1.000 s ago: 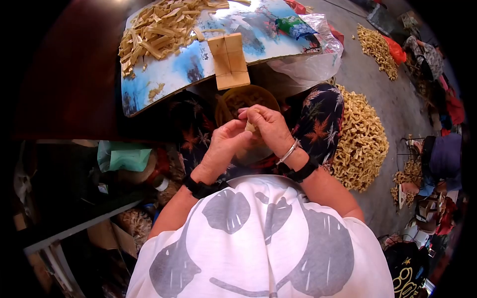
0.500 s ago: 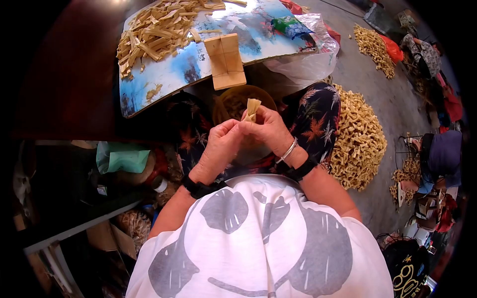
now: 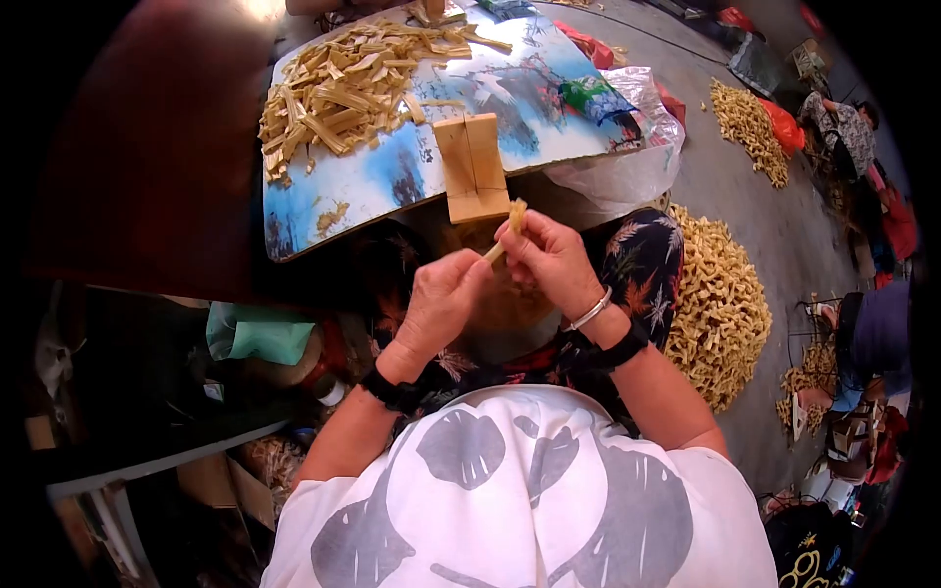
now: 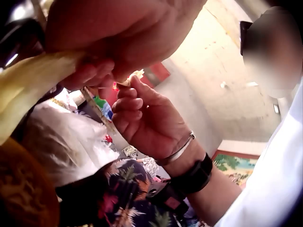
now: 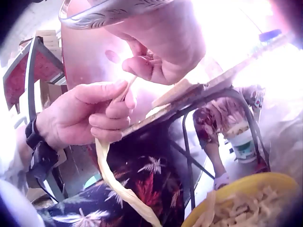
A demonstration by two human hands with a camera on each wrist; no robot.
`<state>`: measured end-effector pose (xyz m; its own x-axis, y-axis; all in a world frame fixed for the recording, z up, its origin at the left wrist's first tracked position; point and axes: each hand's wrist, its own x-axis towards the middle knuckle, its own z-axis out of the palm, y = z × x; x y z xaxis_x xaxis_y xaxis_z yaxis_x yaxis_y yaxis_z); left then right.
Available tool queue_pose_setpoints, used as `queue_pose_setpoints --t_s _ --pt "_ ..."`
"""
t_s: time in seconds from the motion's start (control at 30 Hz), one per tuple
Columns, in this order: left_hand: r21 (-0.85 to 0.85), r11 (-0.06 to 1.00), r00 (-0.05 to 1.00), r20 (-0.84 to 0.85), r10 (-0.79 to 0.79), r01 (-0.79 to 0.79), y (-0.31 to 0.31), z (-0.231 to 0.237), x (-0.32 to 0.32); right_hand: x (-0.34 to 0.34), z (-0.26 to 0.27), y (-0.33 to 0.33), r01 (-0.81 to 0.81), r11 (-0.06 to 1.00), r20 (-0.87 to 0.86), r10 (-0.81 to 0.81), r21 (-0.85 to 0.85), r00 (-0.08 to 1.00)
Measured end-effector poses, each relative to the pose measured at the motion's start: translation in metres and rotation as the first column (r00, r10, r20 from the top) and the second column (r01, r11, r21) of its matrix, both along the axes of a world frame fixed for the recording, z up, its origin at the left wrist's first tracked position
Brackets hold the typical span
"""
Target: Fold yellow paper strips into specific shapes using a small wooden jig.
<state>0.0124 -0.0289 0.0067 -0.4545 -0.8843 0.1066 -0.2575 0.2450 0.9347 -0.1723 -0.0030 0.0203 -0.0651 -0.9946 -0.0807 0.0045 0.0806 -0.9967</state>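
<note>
A pale yellow, pliable strip (image 3: 494, 253) runs between both hands above the lap. My left hand (image 3: 441, 299) grips it with curled fingers, and in the right wrist view a long tail of the strip (image 5: 113, 184) hangs below that hand. My right hand (image 3: 559, 260), with a bangle at the wrist, pinches the other end between thumb and fingers. A short frayed tip (image 3: 518, 209) sticks up above the right fingers. Under the hands sits a yellow basin (image 5: 279, 178) with pieces of the same material in it.
A picture-topped table (image 3: 392, 201) bears a heap of loose strips (image 3: 338, 93). An L-shaped wooden piece (image 3: 470, 162) stands at its near edge. Right of the knee lies a large pile of knotted pieces (image 3: 720, 314). A clear plastic bag (image 3: 627, 162) hangs off the table's right side.
The hands were close together around the strip; now they are a little apart with the strip stretched between them. The broad end that stood above the fingers shows smaller. The head view has shifted slightly.
</note>
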Motion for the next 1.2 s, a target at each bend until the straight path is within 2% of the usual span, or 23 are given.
queue_pose_setpoints --t_s 0.03,0.07,0.1,0.27,0.37,0.47,0.63,0.73,0.8,0.83,0.93,1.0,1.03,1.1,1.13,1.2 --pt "-0.199 0.980 0.998 0.050 0.041 -0.030 -0.012 0.007 -0.001 -0.003 0.004 -0.011 0.022 0.997 -0.051 -0.026 -0.072 0.998" --pt "-0.390 0.919 0.992 0.091 0.090 -0.047 -0.022 0.016 -0.002 -0.004 0.011 -0.021 0.076 0.991 -0.024 -0.079 -0.114 0.997" --pt "-0.355 0.932 0.983 0.135 0.125 -0.070 -0.031 0.031 -0.003 -0.005 0.014 -0.032 0.112 0.980 -0.055 -0.123 -0.162 0.991" --pt "-0.531 0.837 0.974 0.083 0.210 -0.135 -0.095 0.036 -0.011 -0.007 0.018 -0.080 0.211 0.909 -0.249 -0.312 -0.360 0.917" --pt "-0.528 0.831 0.972 0.046 0.232 -0.174 -0.123 0.023 -0.018 -0.007 0.006 -0.104 0.232 0.821 -0.385 -0.469 -0.521 0.795" --pt "-0.485 0.849 0.952 0.097 0.291 -0.210 -0.134 0.004 -0.022 -0.012 -0.023 -0.120 0.057 0.795 -0.630 -0.520 -0.604 0.576" --pt "-0.413 0.877 0.926 0.166 0.340 -0.248 -0.135 0.004 -0.023 -0.024 -0.020 -0.124 0.024 0.887 -0.689 -0.375 -0.462 0.621" --pt "-0.438 0.861 0.904 0.204 0.376 -0.260 -0.128 0.008 -0.028 -0.035 -0.014 -0.120 0.005 0.943 -0.569 -0.204 -0.332 0.796" --pt "-0.466 0.850 0.894 0.229 0.384 -0.246 -0.126 0.004 -0.026 -0.039 -0.003 -0.102 0.022 0.988 -0.382 -0.079 -0.150 0.921" --pt "-0.395 0.886 0.913 0.215 0.347 -0.244 -0.123 0.005 -0.024 -0.040 0.001 -0.091 0.014 0.998 -0.270 -0.029 -0.057 0.962" --pt "-0.170 0.952 0.951 0.133 0.280 -0.256 -0.104 0.010 -0.017 -0.048 -0.005 -0.058 0.001 0.999 -0.106 -0.005 -0.040 0.994" --pt "-0.013 0.957 0.957 0.038 0.289 -0.288 -0.087 0.015 -0.010 -0.055 -0.014 -0.037 -0.010 1.000 -0.116 0.013 0.026 0.993" --pt "0.264 0.945 0.966 -0.121 0.228 -0.190 -0.076 0.018 -0.004 -0.057 -0.017 -0.026 -0.025 0.997 -0.137 0.036 0.077 0.990" --pt "0.333 0.938 0.951 -0.246 0.189 -0.100 -0.053 0.015 -0.007 -0.052 -0.019 -0.008 -0.016 0.978 -0.167 0.051 0.207 0.985" --pt "0.363 0.931 0.935 -0.309 0.172 -0.051 -0.042 0.013 -0.011 -0.047 -0.020 -0.002 0.027 0.995 -0.351 0.010 0.099 0.936" --pt "0.377 0.926 0.930 -0.336 0.151 -0.014 -0.022 0.008 -0.019 -0.032 -0.022 0.005 0.052 0.990 -0.658 -0.126 -0.132 0.742"
